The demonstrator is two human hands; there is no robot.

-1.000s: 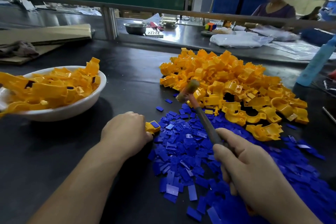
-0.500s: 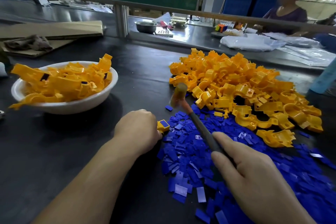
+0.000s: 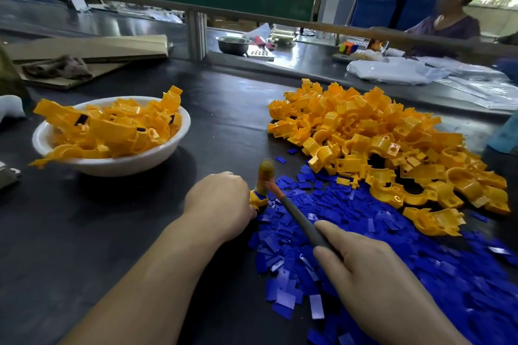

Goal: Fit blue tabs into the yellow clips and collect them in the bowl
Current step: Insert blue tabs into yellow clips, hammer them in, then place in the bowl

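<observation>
My left hand [image 3: 220, 203] grips a yellow clip [image 3: 258, 199] with a blue tab in its top, holding it down on the black table. My right hand [image 3: 372, 274] grips the dark handle of a small mallet [image 3: 266, 173], whose yellowish head rests on the clip. A spread of loose blue tabs [image 3: 364, 232] lies under and around my right hand. Behind it is a big heap of yellow clips [image 3: 378, 143]. At the left stands a white bowl [image 3: 112, 162] filled with yellow clips that carry tabs.
Cardboard sheets with a rag [image 3: 59, 67] lie at the back left. A metal rail [image 3: 280, 22] bounds the table's far side; beyond it are a steel bowl [image 3: 234, 43], plastic bags [image 3: 398, 70] and a seated person [image 3: 448, 17]. A teal object [image 3: 504, 134] is at the right edge.
The mallet head has swung down and left from above the tab pile onto the clip in my left hand. The camera has shifted, so the bowl sits further right.
</observation>
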